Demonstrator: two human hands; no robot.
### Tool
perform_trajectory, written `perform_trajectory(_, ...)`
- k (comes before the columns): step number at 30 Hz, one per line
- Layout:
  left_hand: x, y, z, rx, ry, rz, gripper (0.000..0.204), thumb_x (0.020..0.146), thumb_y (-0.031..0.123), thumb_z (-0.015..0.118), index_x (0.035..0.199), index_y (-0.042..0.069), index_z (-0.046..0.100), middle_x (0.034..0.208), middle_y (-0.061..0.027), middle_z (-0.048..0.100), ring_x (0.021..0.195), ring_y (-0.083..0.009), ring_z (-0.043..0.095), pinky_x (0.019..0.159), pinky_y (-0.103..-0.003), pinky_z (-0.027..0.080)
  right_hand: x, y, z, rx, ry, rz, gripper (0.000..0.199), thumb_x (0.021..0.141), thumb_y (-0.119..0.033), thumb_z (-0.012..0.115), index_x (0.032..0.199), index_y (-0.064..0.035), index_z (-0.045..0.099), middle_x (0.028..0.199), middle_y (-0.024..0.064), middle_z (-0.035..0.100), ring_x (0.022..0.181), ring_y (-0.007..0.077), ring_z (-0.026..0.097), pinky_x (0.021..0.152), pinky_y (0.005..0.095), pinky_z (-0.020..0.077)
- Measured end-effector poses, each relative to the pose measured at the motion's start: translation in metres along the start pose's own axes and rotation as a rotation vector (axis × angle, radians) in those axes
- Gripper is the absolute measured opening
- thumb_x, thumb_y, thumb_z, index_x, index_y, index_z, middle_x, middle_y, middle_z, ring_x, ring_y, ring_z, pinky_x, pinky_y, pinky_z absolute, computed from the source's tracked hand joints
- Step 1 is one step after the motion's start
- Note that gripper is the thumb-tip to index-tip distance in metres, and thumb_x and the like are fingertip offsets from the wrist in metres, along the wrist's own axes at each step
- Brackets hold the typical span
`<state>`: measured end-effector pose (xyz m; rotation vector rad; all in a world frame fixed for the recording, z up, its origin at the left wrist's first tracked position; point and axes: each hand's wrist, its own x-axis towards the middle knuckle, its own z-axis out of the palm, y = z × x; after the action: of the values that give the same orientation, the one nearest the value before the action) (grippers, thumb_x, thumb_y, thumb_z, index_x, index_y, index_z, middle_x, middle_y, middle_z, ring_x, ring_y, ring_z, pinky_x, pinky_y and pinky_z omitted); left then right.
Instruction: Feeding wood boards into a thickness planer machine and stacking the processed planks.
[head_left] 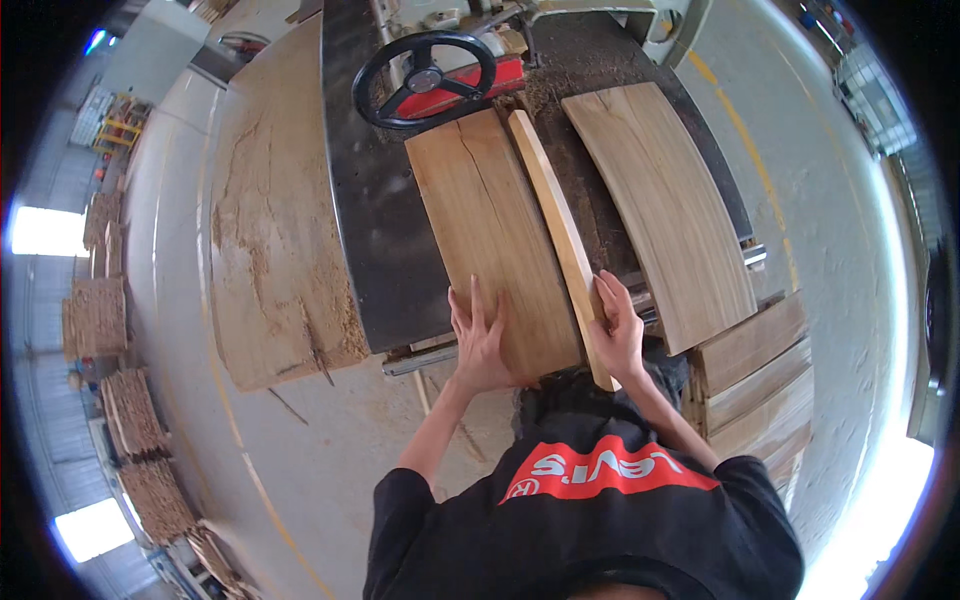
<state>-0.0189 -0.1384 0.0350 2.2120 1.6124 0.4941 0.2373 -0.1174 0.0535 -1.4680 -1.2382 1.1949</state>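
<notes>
A wide wooden board (497, 235) with a crack near its far end lies on the dark metal machine table (390, 250). My left hand (482, 345) rests at its near left corner, fingers spread over the top face. Just right of this board, a narrow wooden strip (560, 225) runs lengthwise, its near end close to my body. My right hand (620, 335) is closed around the strip's near part. Another wide board (672, 205) lies further right on the table, apart from both hands.
A black handwheel (424, 80) and red machine part stand at the table's far side, with sawdust around them. Stacked boards (755, 375) sit at the near right. A large sawdust-strewn panel (275, 210) lies to the left. Wood piles (135, 410) line the far left.
</notes>
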Motion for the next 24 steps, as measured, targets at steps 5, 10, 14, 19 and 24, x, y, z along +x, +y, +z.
perform_trajectory(5, 0.01, 0.002, 0.0, 0.016, 0.042, 0.089, 0.156, 0.032, 0.065, 0.096, 0.159, 0.002, 0.032, 0.168, -0.0294, 0.015, 0.149, -0.064, 0.008, 0.114, -0.079, 0.016, -0.002, 0.006, 0.006, -0.567, -0.006, -0.424, 0.076, 0.081, 0.004, 0.06, 0.154, -0.0036, 0.04, 0.159, 0.0236, 0.04, 0.148, 0.0435, 0.038, 0.121, 0.0462, 0.0362)
perform_trajectory(10, 0.038, -0.009, -0.003, 0.006, 0.08, 0.07, 0.151, 0.034, 0.063, 0.095, 0.157, -0.001, 0.035, 0.167, -0.0271, 0.017, 0.152, -0.0589, 0.012, 0.117, -0.077, 0.015, 0.009, 0.013, 0.002, -0.695, -0.017, -0.337, 0.078, 0.084, -0.009, 0.065, 0.156, -0.0049, 0.036, 0.161, 0.0249, 0.036, 0.15, 0.0485, 0.032, 0.125, 0.0568, 0.0248)
perform_trajectory(14, 0.084, -0.039, -0.014, 0.08, 0.046, 0.007, 0.149, 0.035, 0.064, 0.094, 0.156, -0.003, 0.038, 0.168, -0.0243, 0.02, 0.152, -0.0572, 0.014, 0.119, -0.075, 0.013, 0.013, 0.016, 0.0, -0.623, -0.051, -0.291, 0.077, 0.087, -0.011, 0.067, 0.157, -0.0049, 0.034, 0.16, 0.025, 0.039, 0.149, 0.05, 0.032, 0.122, 0.056, 0.0292)
perform_trajectory(19, 0.127, -0.067, -0.02, 0.074, 0.13, 0.073, 0.148, 0.035, 0.063, 0.095, 0.157, 0.004, 0.038, 0.171, -0.0184, 0.015, 0.151, -0.0611, 0.008, 0.117, -0.077, 0.019, 0.018, 0.018, 0.0, -0.604, -0.081, -0.304, 0.079, 0.087, -0.009, 0.068, 0.157, -0.0035, 0.033, 0.159, 0.0236, 0.04, 0.15, 0.0495, 0.03, 0.122, 0.0536, 0.0305)
perform_trajectory(24, 0.157, -0.093, -0.028, 0.039, 0.125, 0.069, 0.147, 0.033, 0.061, 0.096, 0.157, 0.005, 0.04, 0.17, -0.0169, 0.018, 0.151, -0.0588, 0.009, 0.119, -0.074, 0.018, 0.018, 0.016, 0.003, -0.655, -0.104, -0.261, 0.077, 0.089, -0.009, 0.064, 0.158, -0.0011, 0.03, 0.158, 0.0266, 0.04, 0.151, 0.0497, 0.029, 0.123, 0.0535, 0.0295)
